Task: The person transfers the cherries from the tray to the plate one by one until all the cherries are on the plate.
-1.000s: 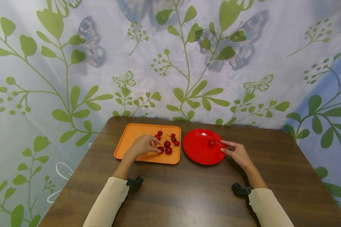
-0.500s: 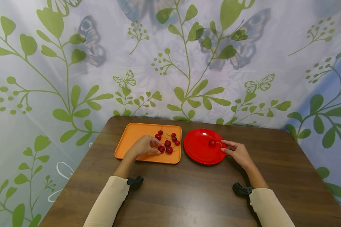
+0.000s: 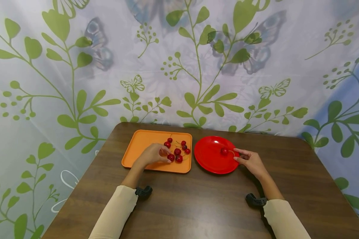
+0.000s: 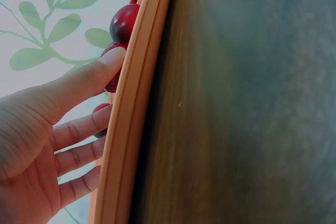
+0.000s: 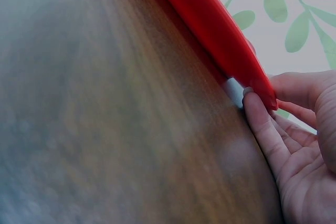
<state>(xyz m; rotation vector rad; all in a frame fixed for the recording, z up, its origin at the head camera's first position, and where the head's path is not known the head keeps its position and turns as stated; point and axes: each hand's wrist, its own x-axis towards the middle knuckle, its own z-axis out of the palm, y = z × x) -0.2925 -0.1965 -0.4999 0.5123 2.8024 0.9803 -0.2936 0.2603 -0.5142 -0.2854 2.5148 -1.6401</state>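
On the orange tray (image 3: pixel 139 146) my left hand (image 3: pixel 153 154) pinches a dark red cherry (image 3: pixel 171 157) between thumb and forefinger. The left wrist view shows the thumb (image 4: pixel 107 61) laid over that cherry, while the forefinger is hidden behind it. Several more cherries with thin stems lie at the tray's right side, one of them (image 3: pixel 179 158) right beside the pinched one. My right hand (image 3: pixel 252 162) holds the right rim of the red plate (image 3: pixel 210 162), with fingers above and below the edge in the right wrist view. A single cherry (image 3: pixel 224 151) sits on this plate, its stem towards my right fingers.
Tray and plate stand side by side near the back of the brown wooden table (image 3: pixel 194 202), a narrow gap between them. Behind the table hangs a cloth (image 3: pixel 155 99) printed with leaves and butterflies. Each wrist wears a dark band (image 3: pixel 143 192).
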